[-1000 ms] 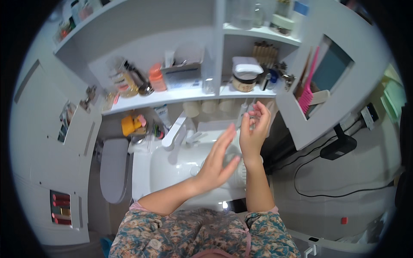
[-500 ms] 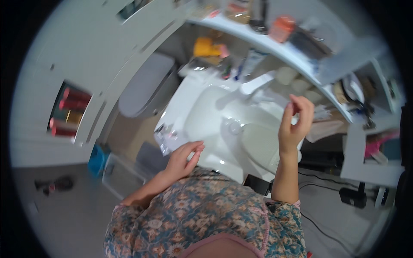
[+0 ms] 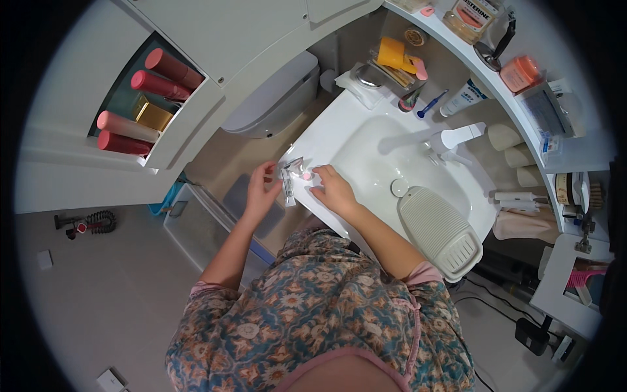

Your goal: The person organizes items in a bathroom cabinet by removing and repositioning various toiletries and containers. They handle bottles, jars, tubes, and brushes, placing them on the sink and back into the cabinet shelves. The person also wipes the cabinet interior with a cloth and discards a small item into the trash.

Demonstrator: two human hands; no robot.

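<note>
A crumpled silver foil packet (image 3: 289, 185) lies at the left front corner of the white sink (image 3: 392, 147), overhanging its edge. Beside it on the rim is a small round pink piece (image 3: 307, 176), too small to name. My left hand (image 3: 261, 191) is at the packet's left side, thumb and fingers apart and very close to the foil; whether they touch it I cannot tell. On the other side my right hand (image 3: 334, 191) hovers near the pink piece, its thumb and forefinger spread with nothing between them.
A ribbed washboard (image 3: 441, 232) leans inside the basin below the white faucet (image 3: 457, 135). Behind the basin stand a toothpaste tube (image 3: 462, 98) and a blue razor-like item (image 3: 432, 103). A curved shelf (image 3: 450, 42) holds bottles and jars. The toilet (image 3: 277, 95) is at left.
The view has turned left. My right hand has come from above the sink's right side to the foil packet's corner, and my left hand has moved to the packet's other side.
</note>
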